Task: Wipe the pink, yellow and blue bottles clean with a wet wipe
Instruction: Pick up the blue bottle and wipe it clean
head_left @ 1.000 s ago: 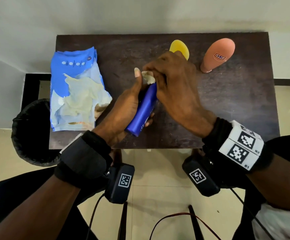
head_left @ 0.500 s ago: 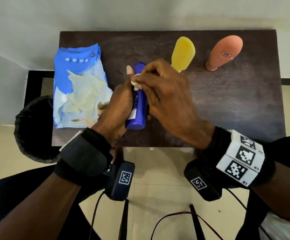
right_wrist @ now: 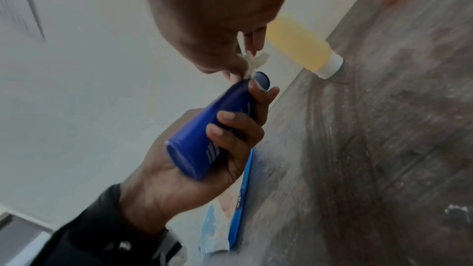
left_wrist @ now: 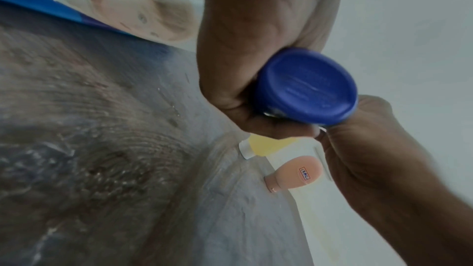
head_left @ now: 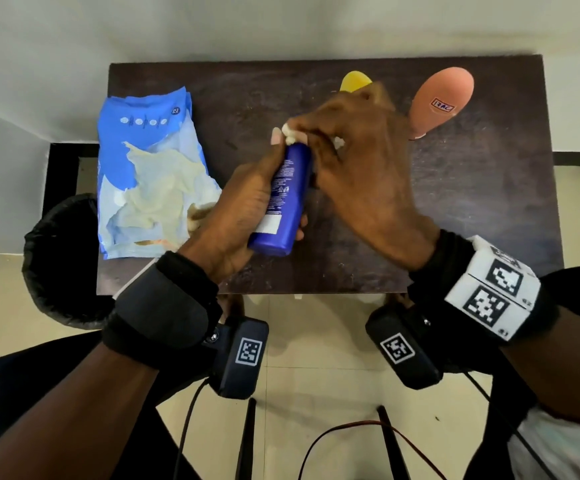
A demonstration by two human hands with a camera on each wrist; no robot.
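The blue bottle (head_left: pixel 283 199) is showing as a glossy, deep blue tapered container with white print and a pale label patch along its side, tilting over the dark table (head_left: pixel 472 209) with its wide flat end toward the person. The left hand (head_left: pixel 236 216) is wrapping its fingers and thumb around the bottle's lower body, lifting it off the table. The right hand (head_left: pixel 361 168) is pinching a crumpled white wet wipe (head_left: pixel 293 133) against the bottle's narrow far end. The head view is hiding most of the yellow bottle (head_left: pixel 355 82) behind the right hand, while the right wrist view is showing its yellow body and white cap (right_wrist: pixel 330 67) standing on the table. The pink bottle (head_left: pixel 442 98) is standing just beyond the right hand. A blue wipe packet (head_left: pixel 143 133) is lying left of the left hand.
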